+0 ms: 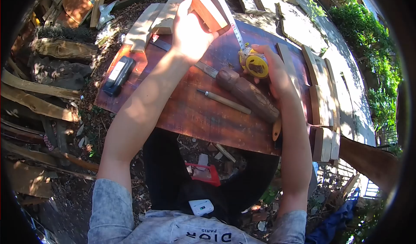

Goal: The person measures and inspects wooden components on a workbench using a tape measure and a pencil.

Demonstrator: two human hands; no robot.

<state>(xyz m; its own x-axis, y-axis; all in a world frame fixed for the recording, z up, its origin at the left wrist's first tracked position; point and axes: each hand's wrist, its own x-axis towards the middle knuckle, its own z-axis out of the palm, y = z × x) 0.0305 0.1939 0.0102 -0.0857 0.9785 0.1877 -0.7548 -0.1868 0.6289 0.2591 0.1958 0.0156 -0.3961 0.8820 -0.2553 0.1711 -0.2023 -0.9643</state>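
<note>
Raised over the far side of the table, my left hand (191,34) is closed around a reddish wooden block (209,11). My right hand (274,66) grips a yellow tape measure (255,64) to the right of it. The white tape blade (235,32) runs out of the case up along the block's right side; its far end is cut off at the top of the view. Below the hands lies a thick brown wooden mallet (249,92). Beside it rests a chisel (225,102) with a pale wooden handle. A metal blade (205,69) shows behind my left wrist.
The brown wooden table (195,122) carries a black case (119,76) at its left and pale boards (145,25) at the far left. Several planks (318,92) line the right side. Stacked timber (43,94) stands on the ground at left. A red frame (207,174) lies below the table.
</note>
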